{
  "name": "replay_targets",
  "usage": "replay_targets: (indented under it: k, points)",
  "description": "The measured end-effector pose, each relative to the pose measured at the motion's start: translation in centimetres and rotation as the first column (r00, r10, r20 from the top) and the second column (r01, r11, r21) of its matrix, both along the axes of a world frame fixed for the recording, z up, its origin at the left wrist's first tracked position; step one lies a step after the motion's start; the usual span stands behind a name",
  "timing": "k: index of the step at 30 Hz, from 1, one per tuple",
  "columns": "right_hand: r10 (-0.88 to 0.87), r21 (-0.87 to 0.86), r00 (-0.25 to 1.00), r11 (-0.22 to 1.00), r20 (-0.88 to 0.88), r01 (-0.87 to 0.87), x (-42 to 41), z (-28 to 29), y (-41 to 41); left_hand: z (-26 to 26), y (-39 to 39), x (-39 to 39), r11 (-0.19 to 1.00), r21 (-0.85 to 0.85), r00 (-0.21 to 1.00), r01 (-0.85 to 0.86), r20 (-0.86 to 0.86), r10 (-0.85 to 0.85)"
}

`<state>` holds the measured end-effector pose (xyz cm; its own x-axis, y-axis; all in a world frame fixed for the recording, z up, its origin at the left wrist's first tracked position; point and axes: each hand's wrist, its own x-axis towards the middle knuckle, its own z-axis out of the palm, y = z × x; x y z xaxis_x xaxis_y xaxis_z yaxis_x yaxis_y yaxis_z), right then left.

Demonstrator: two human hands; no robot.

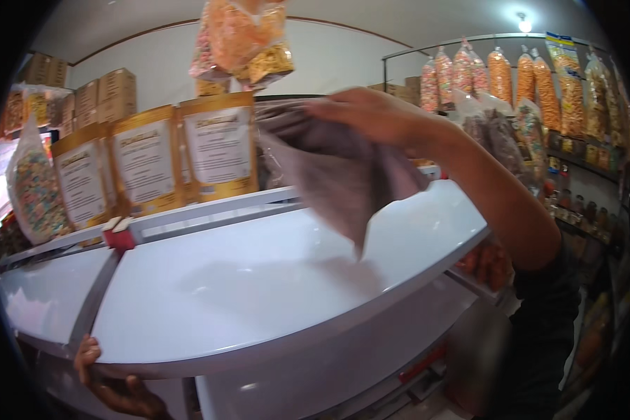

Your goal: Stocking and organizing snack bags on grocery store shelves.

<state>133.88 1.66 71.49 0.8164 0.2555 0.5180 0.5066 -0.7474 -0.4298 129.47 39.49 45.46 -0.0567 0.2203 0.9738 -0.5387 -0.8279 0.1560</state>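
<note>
My right hand (365, 115) grips a crumpled greyish-purple cloth (331, 163). The cloth hangs in the air, with its lowest corner above a glossy white lid (273, 273) that looks like a chest freezer's. Its shadow falls on the lid. At the lower left, my left hand (113, 380) is at the lid's front corner, fingers curled up over the edge and thumb apart below it. A grey seam (97, 299) beside those fingers separates this lid from a second white lid (47, 289). Slight blur covers the cloth and right hand.
Behind the lid, gold stand-up pouches (144, 163) with printed labels line a ledge beside a clear bag of coloured pieces (37, 189). A red-and-white block (118, 233) sits at the seam. Bagged snacks (247, 42) hang above; more bags (499, 73) hang right.
</note>
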Motion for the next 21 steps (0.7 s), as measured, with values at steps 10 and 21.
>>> replay_targets:
  k: [10, 21]
  points:
    - [-0.538, -0.315, 0.801, 0.737, 0.263, 0.598, -3.2, -10.1, -37.5, -1.6, 1.4, 2.1, 0.999, -0.032, 1.0, 0.007, 0.01, -0.006]
    - [-0.76, -0.587, 0.64, 0.572, -0.114, 0.573, -2.9, -11.0, -32.8, -1.7, 3.1, 1.1, 0.995, -0.005, 0.995, -0.096, -0.025, 0.096]
